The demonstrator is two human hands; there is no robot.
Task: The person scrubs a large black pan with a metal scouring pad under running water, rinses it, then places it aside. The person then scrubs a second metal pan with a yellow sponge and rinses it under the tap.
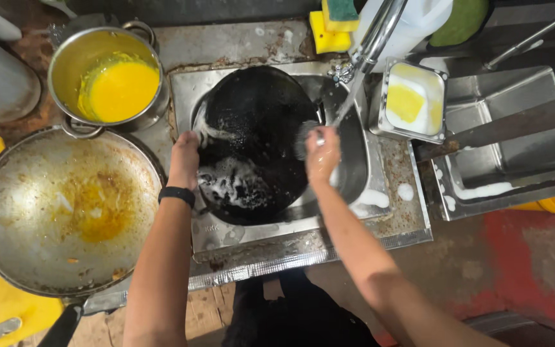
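We hold the black pan (252, 138) tilted in the sink (354, 173), its blackened underside facing up and streaked with foam. Our left hand (184, 160) clamps the pan's left rim, fingers curled over the edge. Our right hand (322, 154) is closed around a scrubber (304, 138) pressed to the pan's right side, just where the stream from the tap (377, 35) lands.

We judge the soapy rim the main risk: the left grip could slide, and the pan would drop against the sink wall. Water striking the curved metal may also splash over the counter (412, 222), which already carries suds.

Room is tight. A large greasy wok (65, 209) sits just left of the sink, near our left forearm, and behind it stands a steel pot (107, 74) with yellow liquid, near enough for an elbow to knock it. On the right, a small steel tray (412, 99) with soap and a yellow sponge stands close to the tap. More sponges (330, 29) lie behind the sink.
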